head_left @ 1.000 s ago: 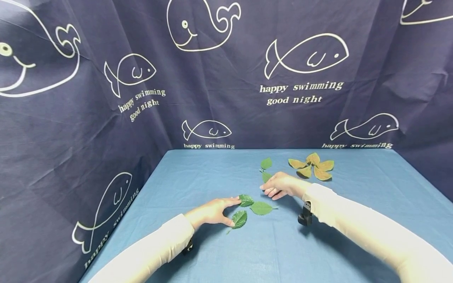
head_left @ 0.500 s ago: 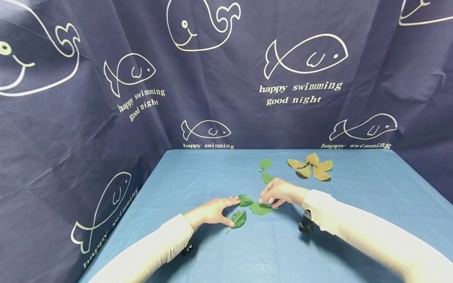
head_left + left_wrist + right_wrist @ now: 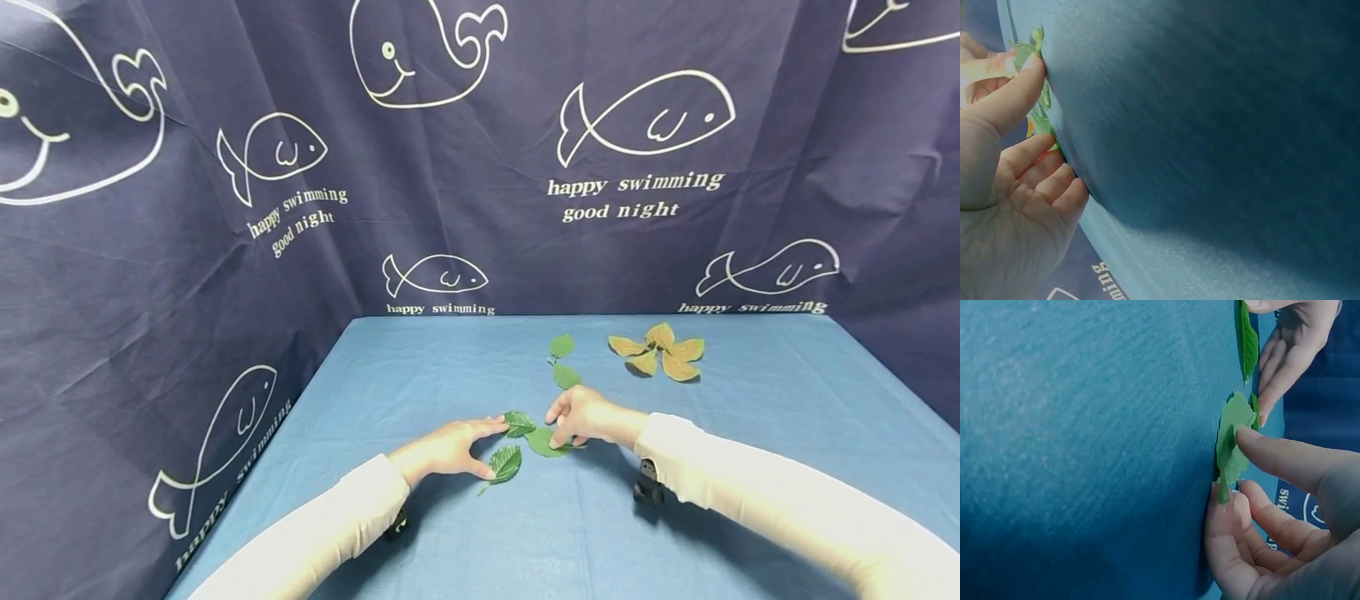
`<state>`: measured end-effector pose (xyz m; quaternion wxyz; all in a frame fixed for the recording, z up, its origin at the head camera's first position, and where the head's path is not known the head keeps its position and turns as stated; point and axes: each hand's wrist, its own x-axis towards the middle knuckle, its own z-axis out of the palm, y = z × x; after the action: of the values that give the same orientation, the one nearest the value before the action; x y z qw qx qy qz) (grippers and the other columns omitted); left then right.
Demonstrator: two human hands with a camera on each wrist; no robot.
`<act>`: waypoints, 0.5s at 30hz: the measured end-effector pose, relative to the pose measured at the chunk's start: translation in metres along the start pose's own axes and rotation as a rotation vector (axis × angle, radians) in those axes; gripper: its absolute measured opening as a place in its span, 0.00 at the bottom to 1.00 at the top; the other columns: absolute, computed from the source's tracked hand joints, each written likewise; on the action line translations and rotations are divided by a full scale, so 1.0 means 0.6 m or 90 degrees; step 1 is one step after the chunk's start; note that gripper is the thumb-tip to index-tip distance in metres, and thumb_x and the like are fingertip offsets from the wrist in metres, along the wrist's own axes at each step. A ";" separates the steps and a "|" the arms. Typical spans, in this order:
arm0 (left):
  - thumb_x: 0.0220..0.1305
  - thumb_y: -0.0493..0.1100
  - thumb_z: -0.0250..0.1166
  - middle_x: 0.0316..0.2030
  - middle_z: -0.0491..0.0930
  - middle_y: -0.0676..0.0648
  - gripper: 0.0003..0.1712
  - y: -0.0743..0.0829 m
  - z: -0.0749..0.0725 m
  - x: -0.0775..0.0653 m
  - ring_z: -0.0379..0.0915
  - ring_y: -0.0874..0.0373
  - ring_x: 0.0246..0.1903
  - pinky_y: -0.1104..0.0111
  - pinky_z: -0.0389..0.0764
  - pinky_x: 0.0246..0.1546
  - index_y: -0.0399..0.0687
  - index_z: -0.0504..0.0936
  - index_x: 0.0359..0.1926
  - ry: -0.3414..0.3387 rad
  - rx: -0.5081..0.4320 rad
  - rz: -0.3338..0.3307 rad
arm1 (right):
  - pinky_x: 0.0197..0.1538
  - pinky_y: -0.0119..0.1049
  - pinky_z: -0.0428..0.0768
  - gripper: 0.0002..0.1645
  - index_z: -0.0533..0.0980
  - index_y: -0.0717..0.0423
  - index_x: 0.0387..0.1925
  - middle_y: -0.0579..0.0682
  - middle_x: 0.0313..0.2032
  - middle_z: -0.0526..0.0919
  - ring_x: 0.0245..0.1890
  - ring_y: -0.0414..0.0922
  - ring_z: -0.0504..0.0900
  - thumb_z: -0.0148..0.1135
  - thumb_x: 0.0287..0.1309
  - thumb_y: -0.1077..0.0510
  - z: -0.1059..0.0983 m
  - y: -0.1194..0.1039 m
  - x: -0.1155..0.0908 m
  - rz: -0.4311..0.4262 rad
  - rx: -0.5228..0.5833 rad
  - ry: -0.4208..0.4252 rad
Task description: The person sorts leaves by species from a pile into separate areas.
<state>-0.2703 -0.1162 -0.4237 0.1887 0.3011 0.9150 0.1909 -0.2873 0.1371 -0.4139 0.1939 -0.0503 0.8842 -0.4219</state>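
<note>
My left hand (image 3: 448, 447) rests spread on the blue cloth, its fingertips at an upper dark green leaf (image 3: 519, 424) and its thumb on a lower serrated leaf (image 3: 506, 465) with a thin stem. Just right of them lies a lighter green leaf (image 3: 539, 442), its tip close to the upper leaf. My right hand (image 3: 592, 416) has that lighter leaf between its digits. In the right wrist view one digit presses on the leaf (image 3: 1233, 415), and the stem crosses a curled finger (image 3: 1222, 519).
Beyond the right hand lie two more green leaves, one farther back (image 3: 562, 346) and one nearer (image 3: 567, 377). Yellow-brown leaves (image 3: 680, 351) arranged like a flower sit at the back right. Dark blue curtains (image 3: 480, 208) with white fish prints hang behind and to the left.
My right hand has come toward me from near the back green leaves down to the lighter leaf, and its thumb now lies on it. The left hand stays in place.
</note>
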 end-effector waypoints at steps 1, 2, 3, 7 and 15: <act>0.55 0.49 0.72 0.74 0.56 0.52 0.45 0.000 0.000 0.000 0.51 0.53 0.73 0.53 0.56 0.72 0.54 0.63 0.72 -0.001 0.002 0.000 | 0.33 0.38 0.85 0.21 0.82 0.63 0.37 0.51 0.31 0.77 0.30 0.43 0.77 0.78 0.36 0.69 0.001 0.000 0.000 -0.002 -0.007 0.003; 0.55 0.49 0.72 0.74 0.56 0.52 0.45 -0.001 0.000 0.000 0.51 0.53 0.73 0.53 0.56 0.72 0.54 0.63 0.72 -0.001 0.003 0.001 | 0.33 0.37 0.85 0.20 0.82 0.62 0.37 0.51 0.31 0.77 0.31 0.43 0.77 0.78 0.36 0.69 0.002 0.001 0.000 0.000 -0.011 0.005; 0.56 0.49 0.72 0.74 0.56 0.52 0.45 -0.001 0.000 0.000 0.51 0.53 0.73 0.53 0.56 0.72 0.54 0.63 0.72 -0.001 0.006 0.002 | 0.33 0.37 0.85 0.19 0.82 0.62 0.36 0.52 0.32 0.77 0.32 0.43 0.77 0.77 0.36 0.69 0.003 0.000 0.000 -0.001 -0.017 0.007; 0.56 0.48 0.72 0.74 0.57 0.51 0.45 -0.001 0.000 0.000 0.51 0.52 0.73 0.53 0.56 0.72 0.53 0.63 0.72 0.002 0.007 0.004 | 0.32 0.36 0.84 0.17 0.82 0.62 0.34 0.52 0.31 0.79 0.31 0.43 0.78 0.76 0.37 0.71 0.007 -0.002 -0.001 -0.002 -0.025 0.016; 0.55 0.48 0.73 0.74 0.57 0.51 0.45 0.002 -0.001 -0.002 0.51 0.52 0.73 0.52 0.56 0.72 0.52 0.63 0.72 -0.002 0.008 0.007 | 0.30 0.35 0.84 0.11 0.81 0.61 0.28 0.50 0.25 0.82 0.23 0.43 0.80 0.76 0.39 0.69 0.011 -0.007 -0.009 -0.008 -0.062 0.032</act>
<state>-0.2689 -0.1162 -0.4222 0.1870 0.3073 0.9144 0.1855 -0.2800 0.1311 -0.4129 0.1662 -0.0548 0.9081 -0.3805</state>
